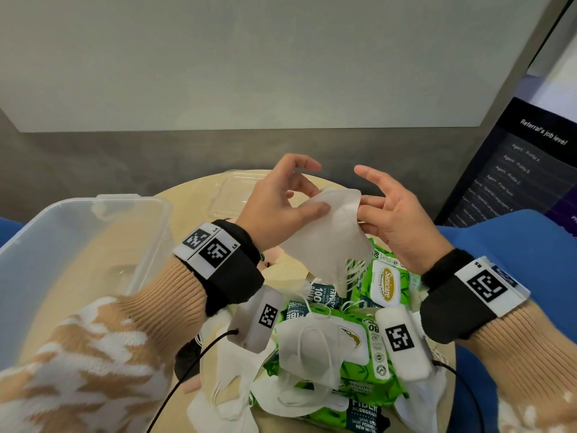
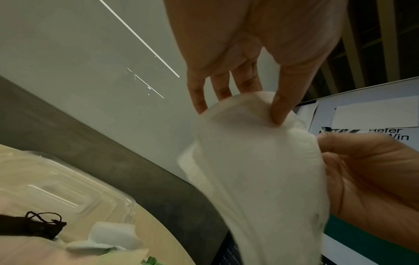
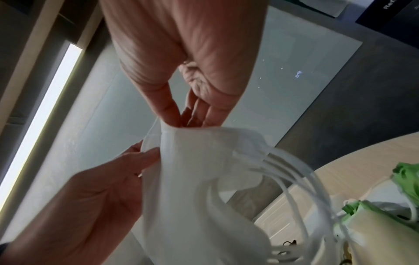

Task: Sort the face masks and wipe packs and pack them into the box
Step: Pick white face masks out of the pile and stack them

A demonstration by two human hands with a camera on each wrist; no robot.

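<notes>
1. White face mask (image 1: 327, 232) hangs at frame centre above the tabletop (image 1: 193, 201), its ear loops dangling.
2. Left hand (image 1: 274, 210) pinches its upper left edge between thumb and fingers.
3. Right hand (image 1: 396, 217) pinches the right edge.
4. Clear plastic box (image 1: 78, 245) sits at left; green wipe packs (image 1: 384, 282) and more masks lie below.

Your head view is bright and even, with soft shadows, and its edges bend. Your wrist views are dimmer. The white mask (image 2: 260, 179) looks blurry up close. A long lamp strip (image 3: 43, 111) glares on the left of your right wrist view.
</notes>
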